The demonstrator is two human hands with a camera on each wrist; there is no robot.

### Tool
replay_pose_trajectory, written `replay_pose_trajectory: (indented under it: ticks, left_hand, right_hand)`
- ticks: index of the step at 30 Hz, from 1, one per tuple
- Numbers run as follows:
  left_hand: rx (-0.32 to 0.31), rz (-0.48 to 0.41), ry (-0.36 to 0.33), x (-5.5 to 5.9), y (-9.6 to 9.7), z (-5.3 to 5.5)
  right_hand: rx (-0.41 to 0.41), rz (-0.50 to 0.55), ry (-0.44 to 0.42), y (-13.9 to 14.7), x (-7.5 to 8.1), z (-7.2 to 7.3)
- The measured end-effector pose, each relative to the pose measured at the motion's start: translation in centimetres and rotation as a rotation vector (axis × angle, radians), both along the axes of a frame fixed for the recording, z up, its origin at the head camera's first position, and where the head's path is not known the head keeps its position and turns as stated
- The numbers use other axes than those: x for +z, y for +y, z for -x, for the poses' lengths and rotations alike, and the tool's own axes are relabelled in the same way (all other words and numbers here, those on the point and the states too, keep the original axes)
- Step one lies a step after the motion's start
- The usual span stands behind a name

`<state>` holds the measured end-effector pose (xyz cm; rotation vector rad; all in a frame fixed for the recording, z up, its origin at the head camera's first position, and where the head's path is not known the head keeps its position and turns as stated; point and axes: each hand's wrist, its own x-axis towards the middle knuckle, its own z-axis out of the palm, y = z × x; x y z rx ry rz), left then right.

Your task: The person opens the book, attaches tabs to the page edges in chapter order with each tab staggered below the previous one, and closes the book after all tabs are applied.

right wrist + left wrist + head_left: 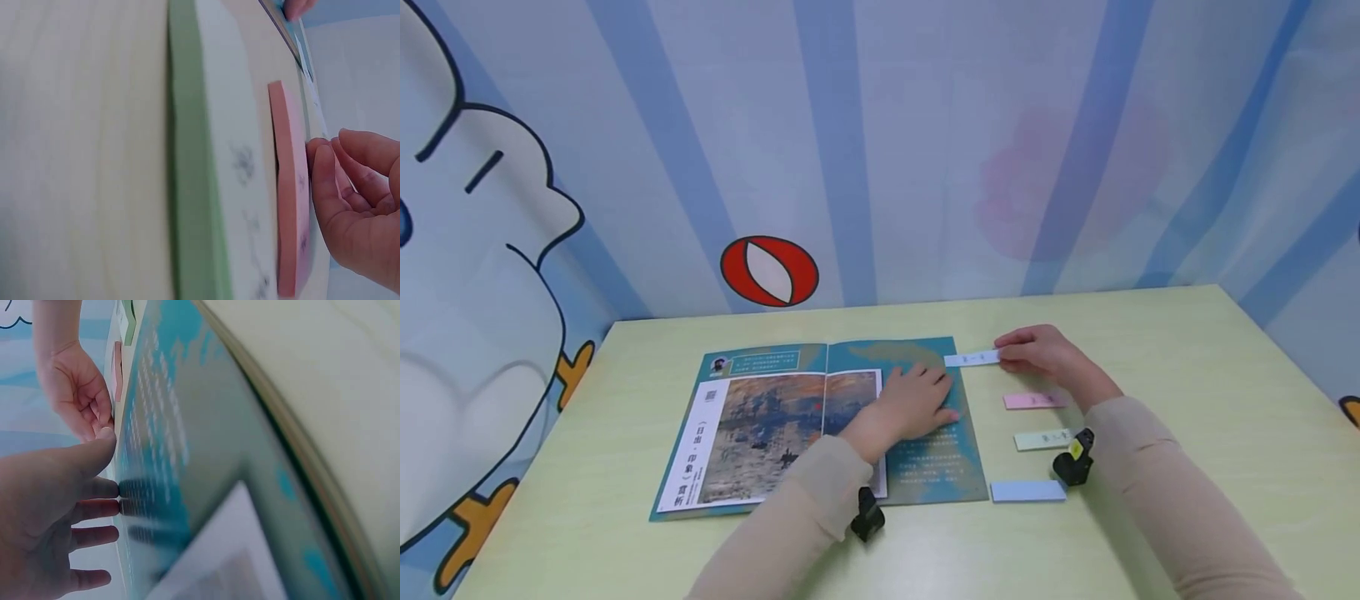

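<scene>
Head view, from the left: a white cartoon figure on the backdrop stands beside your pale table, with a red-and-white ball printed farther along. Next comes your open booklet, lying flat, a painting spanning its fold. Your left hand rests on the right-hand page, fingers extended and spread, gripping nothing; the left wrist view shows those fingers from the side, fairly straight. Just right of it, your white strip, marked with dark characters, has its left end over the page's outer edge near the top. Below, apart from one another, lie a blue pad nearest you, a pink pad and a pale green pad, the last two bearing writing. Your right hand pinches the strip's right end between thumb and fingers; the right wrist view shows that narrow pinch beyond the pink pad.
</scene>
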<state>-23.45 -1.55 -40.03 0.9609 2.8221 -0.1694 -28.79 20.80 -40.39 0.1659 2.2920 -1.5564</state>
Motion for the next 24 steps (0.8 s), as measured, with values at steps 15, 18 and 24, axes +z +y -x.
replay_pose_trajectory:
  ticks: [15, 18, 24]
  left_hand:
    - [-0.047, -0.172, 0.026, 2.0, -4.3, -1.8]
    - [-0.074, -0.182, 0.067, 2.1, -5.0, -2.5]
    - [-0.119, -0.173, 0.143, 2.1, -6.6, -3.9]
  right_hand:
    - [0.111, 0.024, 0.063, 1.6, 2.2, -2.3]
    - [0.122, 0.029, 0.068, 1.2, 2.3, -3.3]
    - [0.157, 0.047, 0.101, 0.3, 2.3, -5.1]
